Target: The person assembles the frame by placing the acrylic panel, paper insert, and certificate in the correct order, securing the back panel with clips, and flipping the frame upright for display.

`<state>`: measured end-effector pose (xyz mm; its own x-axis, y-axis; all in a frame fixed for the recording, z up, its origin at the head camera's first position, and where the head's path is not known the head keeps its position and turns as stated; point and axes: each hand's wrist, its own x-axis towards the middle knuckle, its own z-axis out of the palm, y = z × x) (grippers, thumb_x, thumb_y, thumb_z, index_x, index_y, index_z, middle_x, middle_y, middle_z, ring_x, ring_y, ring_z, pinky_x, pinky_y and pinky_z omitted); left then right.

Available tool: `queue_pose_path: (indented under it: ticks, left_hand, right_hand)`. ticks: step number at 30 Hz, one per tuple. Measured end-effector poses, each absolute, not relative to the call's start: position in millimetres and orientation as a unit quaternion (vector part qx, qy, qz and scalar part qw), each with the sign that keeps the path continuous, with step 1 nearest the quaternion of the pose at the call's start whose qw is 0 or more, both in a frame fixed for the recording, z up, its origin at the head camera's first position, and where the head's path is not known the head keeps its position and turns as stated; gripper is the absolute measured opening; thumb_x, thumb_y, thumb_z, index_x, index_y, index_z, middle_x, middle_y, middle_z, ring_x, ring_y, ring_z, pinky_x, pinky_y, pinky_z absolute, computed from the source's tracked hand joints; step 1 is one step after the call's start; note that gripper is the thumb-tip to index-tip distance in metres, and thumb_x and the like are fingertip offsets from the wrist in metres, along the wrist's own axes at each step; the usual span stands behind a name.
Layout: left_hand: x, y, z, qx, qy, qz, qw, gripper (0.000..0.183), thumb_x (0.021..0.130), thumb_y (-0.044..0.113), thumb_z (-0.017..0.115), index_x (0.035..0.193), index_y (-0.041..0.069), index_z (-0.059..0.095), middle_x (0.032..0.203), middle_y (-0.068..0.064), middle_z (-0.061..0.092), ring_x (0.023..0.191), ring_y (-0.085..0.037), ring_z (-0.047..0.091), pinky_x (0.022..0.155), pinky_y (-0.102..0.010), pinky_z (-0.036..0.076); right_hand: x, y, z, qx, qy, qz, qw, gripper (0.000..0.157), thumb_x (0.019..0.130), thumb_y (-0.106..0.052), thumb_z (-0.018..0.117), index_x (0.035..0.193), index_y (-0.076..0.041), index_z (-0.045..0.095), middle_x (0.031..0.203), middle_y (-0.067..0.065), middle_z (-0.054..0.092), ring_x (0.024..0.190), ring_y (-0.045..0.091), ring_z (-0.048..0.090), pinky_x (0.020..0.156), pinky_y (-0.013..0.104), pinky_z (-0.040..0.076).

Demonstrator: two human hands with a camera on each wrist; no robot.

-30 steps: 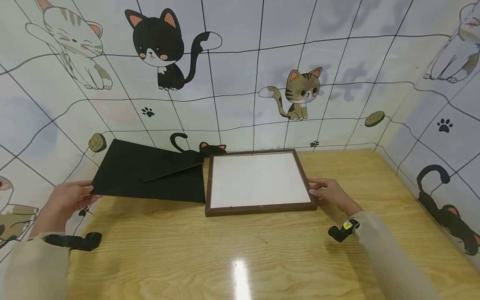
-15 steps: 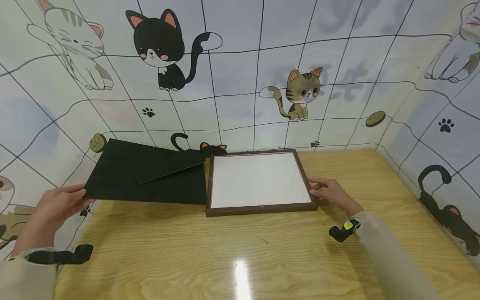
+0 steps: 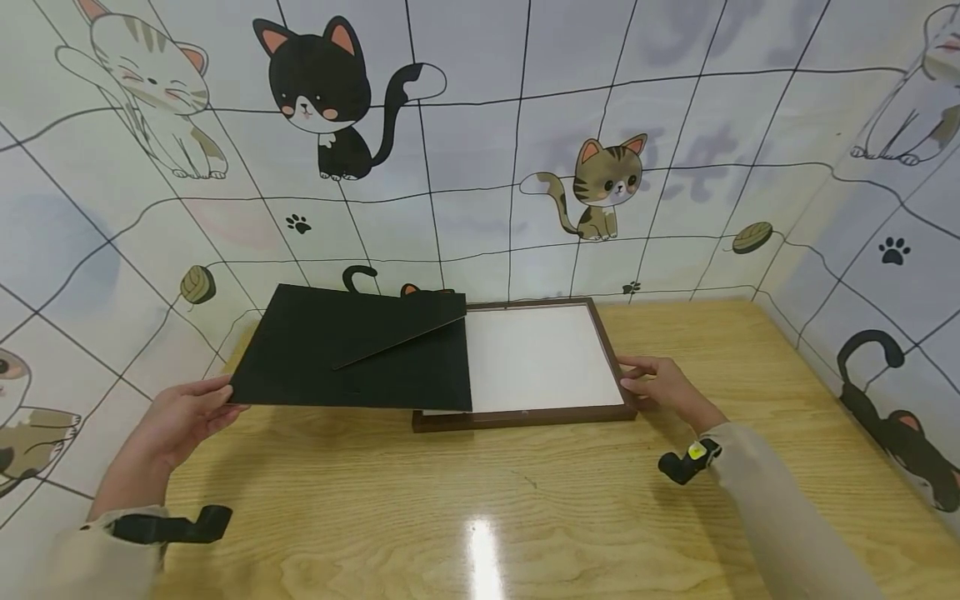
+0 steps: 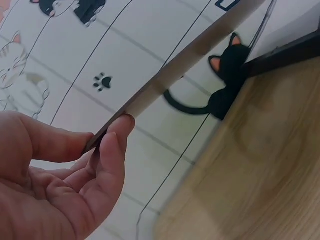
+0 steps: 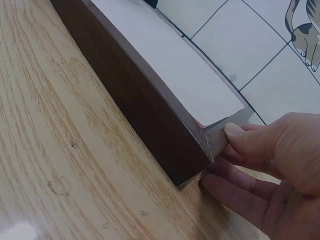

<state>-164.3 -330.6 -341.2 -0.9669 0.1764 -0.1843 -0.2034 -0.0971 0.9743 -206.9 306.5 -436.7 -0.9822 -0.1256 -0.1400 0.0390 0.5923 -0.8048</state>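
My left hand [image 3: 180,421] pinches the left edge of a black backing board [image 3: 315,333], thumb above and fingers below. A narrow stand flap [image 3: 420,343] lies across the board's upper face. The board is raised and slightly tilted, its right part over the left side of a brown picture frame [image 3: 555,414]. In the left wrist view the board [image 4: 170,75] shows nearly edge-on. A white sheet [image 3: 543,358] fills the frame, partly covered by the board. My right hand [image 3: 663,390] holds the frame's right side; the right wrist view shows its thumb on the rim [image 5: 217,140].
The frame lies on a wood-grain table [image 3: 570,508], near a wall covering [image 3: 480,183] with cat drawings that rises behind and at both sides. A bright reflection shows on the table's front part.
My left hand first drew the board slightly left, then brought it right, so it now overlaps the frame's left part. The right hand and frame have stayed in place.
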Motion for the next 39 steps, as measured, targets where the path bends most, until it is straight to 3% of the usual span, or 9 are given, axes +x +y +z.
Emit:
queue_pose_path:
  ticks: [3,5,8,22,39]
  left_hand:
    - [-166,-309,-346,-0.009,0.669,0.732,0.132,0.022,0.095,0.006,0.049,0.115,0.009,0.056,0.088,0.003,0.066,0.077,-0.013,0.066,0.070,-0.023,0.052]
    - [-166,-293,-349,-0.011,0.683,0.718,0.131,0.036,0.096,0.004,0.046,0.130,-0.005,0.041,0.087,0.005,0.066,0.076,-0.011,0.065,0.070,-0.022,0.052]
    - [-168,-269,-355,-0.010,0.705,0.698,0.126,0.052,0.097,0.002,0.041,0.135,-0.021,0.014,0.086,0.007,0.064,0.076,-0.008,0.064,0.070,-0.020,0.051]
    - [-184,-182,-388,-0.029,0.704,0.698,0.125,0.042,0.096,-0.001,0.041,0.133,-0.018,0.029,0.100,-0.012,0.060,0.078,-0.010,0.063,0.071,-0.020,0.051]
    - [-192,-117,-410,-0.068,0.676,0.723,0.124,0.038,0.094,-0.004,0.044,0.129,-0.016,0.038,0.116,-0.030,0.052,0.076,-0.014,0.062,0.071,-0.021,0.051]
  right_hand:
    - [-206,306,-436,-0.022,0.889,-0.448,0.090,0.050,0.089,-0.012,0.061,0.133,0.003,0.044,0.110,0.025,0.055,0.098,0.030,0.054,0.071,0.030,0.050]
    - [-205,306,-436,-0.022,0.890,-0.446,0.090,0.050,0.089,-0.012,0.061,0.133,0.003,0.044,0.110,0.025,0.055,0.098,0.030,0.054,0.071,0.030,0.050]
    - [-205,306,-436,-0.022,0.891,-0.445,0.088,0.049,0.089,-0.012,0.061,0.133,0.003,0.044,0.110,0.024,0.056,0.099,0.031,0.053,0.071,0.029,0.050]
    - [-205,305,-437,-0.021,0.886,-0.454,0.091,0.050,0.090,-0.012,0.060,0.134,0.003,0.043,0.111,0.024,0.055,0.101,0.031,0.052,0.073,0.030,0.050]
    - [-205,304,-435,-0.016,0.873,-0.478,0.096,0.049,0.089,-0.005,0.059,0.134,0.004,0.041,0.109,0.025,0.054,0.088,0.021,0.056,0.070,0.030,0.052]
